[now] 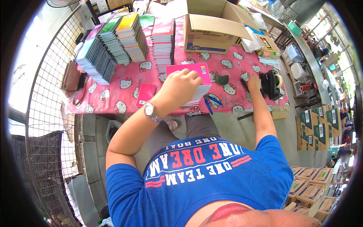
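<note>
My left hand (184, 86), with a watch on the wrist, rests with curled fingers over a stack of pink spiral notebooks (204, 78) near the table's front edge. Whatever its fingertips hold, if anything, is hidden. Farther right, my right hand (252, 82) is low over the table with its fingers drawn together. A dark, bristly-looking thing (245, 86) shows at its left side; its kind is unclear. Just right of that hand stands a black tape dispenser (273, 85). A small pink notebook (146, 94) lies left of the stack, partly behind my left forearm.
Tall stacks of spiral notebooks (133, 38) stand at the back left. An open cardboard box (206, 34) is at the back. Blue pens (209, 104) and a dark green piece (222, 80) lie between my hands on the pink tablecloth (126, 82). A brown pouch (70, 79) sits far left.
</note>
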`<control>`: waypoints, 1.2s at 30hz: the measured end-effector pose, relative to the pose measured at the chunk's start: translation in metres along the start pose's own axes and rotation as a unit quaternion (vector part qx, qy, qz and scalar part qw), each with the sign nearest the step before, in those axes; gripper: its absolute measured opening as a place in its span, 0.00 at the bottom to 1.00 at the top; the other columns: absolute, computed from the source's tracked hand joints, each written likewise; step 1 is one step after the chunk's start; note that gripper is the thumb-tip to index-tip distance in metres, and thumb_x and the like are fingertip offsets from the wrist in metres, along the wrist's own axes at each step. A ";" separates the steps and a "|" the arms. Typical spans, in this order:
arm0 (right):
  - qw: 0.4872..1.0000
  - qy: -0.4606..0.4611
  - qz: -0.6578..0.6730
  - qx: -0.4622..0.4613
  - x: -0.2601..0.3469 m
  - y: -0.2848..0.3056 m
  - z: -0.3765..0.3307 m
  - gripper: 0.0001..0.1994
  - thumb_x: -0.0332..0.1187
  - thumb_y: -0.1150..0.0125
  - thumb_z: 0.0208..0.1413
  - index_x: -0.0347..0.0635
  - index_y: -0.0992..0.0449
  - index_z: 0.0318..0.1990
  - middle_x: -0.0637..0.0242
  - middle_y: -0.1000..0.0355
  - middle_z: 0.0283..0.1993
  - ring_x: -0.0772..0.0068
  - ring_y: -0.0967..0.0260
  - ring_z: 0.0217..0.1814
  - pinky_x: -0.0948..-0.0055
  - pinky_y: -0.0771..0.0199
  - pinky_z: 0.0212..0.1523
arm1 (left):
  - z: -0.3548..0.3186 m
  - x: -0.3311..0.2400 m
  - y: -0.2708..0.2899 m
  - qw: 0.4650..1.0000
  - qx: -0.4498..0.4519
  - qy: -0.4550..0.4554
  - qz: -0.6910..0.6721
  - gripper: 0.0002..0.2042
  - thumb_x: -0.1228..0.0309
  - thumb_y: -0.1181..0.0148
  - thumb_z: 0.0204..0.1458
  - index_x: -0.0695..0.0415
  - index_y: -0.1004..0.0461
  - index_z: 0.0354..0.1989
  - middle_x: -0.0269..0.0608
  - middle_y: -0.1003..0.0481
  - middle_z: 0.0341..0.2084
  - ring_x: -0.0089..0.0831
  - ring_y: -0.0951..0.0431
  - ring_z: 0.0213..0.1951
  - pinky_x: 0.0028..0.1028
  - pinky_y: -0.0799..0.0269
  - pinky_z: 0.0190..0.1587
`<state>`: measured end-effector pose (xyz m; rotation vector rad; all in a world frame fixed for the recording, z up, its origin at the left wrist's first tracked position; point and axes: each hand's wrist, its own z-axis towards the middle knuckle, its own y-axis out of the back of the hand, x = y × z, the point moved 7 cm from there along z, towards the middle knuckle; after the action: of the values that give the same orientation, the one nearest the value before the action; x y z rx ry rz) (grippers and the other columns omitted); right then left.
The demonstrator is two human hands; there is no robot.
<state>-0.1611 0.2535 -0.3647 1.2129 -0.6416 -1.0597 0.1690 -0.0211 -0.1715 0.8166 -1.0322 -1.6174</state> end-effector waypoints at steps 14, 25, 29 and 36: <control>0.758 0.219 0.614 -0.041 0.204 0.262 -0.045 0.13 0.23 0.36 0.55 0.46 0.18 0.47 0.69 0.28 0.41 0.78 0.30 0.39 0.77 0.28 0.39 | 0.032 0.027 0.033 0.989 -0.119 0.081 -0.028 0.08 0.68 0.45 0.57 0.56 0.29 0.42 0.42 0.23 0.33 0.42 0.24 0.42 0.40 0.36 0.50; 0.795 0.268 0.534 -0.107 0.206 0.295 -0.058 0.10 0.24 0.41 0.60 0.41 0.18 0.48 0.70 0.29 0.36 0.80 0.32 0.37 0.80 0.30 0.35 | 0.027 0.027 0.036 0.986 -0.142 0.063 -0.065 0.08 0.65 0.42 0.56 0.53 0.26 0.41 0.41 0.22 0.32 0.40 0.24 0.42 0.39 0.36 0.50; 0.763 0.276 0.584 0.007 0.205 0.280 -0.046 0.10 0.26 0.44 0.64 0.40 0.19 0.48 0.68 0.26 0.34 0.77 0.30 0.35 0.77 0.28 0.39 | 0.030 0.024 0.035 0.987 -0.135 0.051 -0.071 0.09 0.65 0.41 0.56 0.53 0.25 0.42 0.39 0.22 0.33 0.38 0.23 0.42 0.38 0.36 0.50; 0.730 0.192 0.653 0.052 0.197 0.273 -0.033 0.10 0.29 0.48 0.67 0.36 0.21 0.46 0.69 0.23 0.36 0.84 0.31 0.36 0.79 0.27 0.40 | 0.032 0.026 0.034 0.987 -0.132 0.047 -0.077 0.08 0.64 0.41 0.57 0.53 0.25 0.41 0.36 0.21 0.35 0.37 0.23 0.42 0.37 0.36 0.50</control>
<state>0.0306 0.0886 -0.1391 0.7039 -0.9732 0.4287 0.1465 -0.0430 -0.1281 0.7983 -0.6834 -1.7825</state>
